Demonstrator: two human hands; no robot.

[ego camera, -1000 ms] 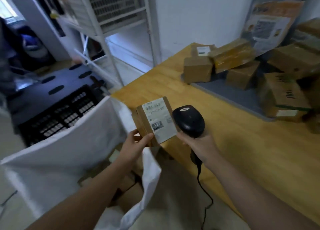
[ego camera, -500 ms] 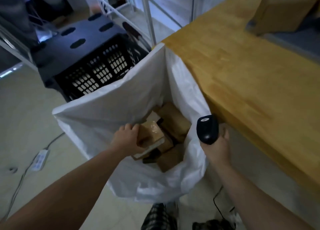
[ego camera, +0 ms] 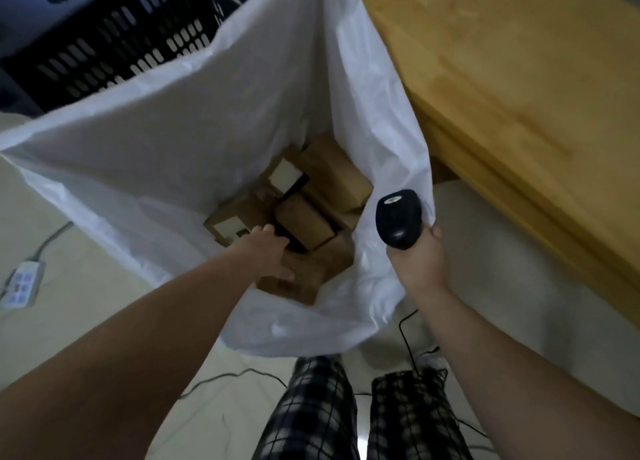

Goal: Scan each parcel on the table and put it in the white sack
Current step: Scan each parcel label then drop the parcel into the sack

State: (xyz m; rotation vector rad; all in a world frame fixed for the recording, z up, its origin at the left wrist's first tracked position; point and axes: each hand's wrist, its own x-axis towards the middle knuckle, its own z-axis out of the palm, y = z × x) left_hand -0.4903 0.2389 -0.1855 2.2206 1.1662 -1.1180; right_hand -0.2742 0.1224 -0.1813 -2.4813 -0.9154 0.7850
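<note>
My left hand [ego camera: 272, 252] rests on a brown cardboard parcel [ego camera: 298, 283] inside the white plastic sack [ego camera: 173, 141] (grip hidden, can't tell); right hand [ego camera: 417, 262] clasps the black handheld scanner [ego camera: 398, 219] beside it, ready.

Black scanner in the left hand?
No, the right hand grips the black handheld barcode scanner; the left hand is inside the white plastic sack.

No text can be read: the white labels [ego camera: 286, 175] on the parcels [ego camera: 332, 172] in the white sack [ego camera: 173, 130] are blurred, and the badge [ego camera: 393, 200] on the scanner [ego camera: 398, 222] cannot be made out.
</note>
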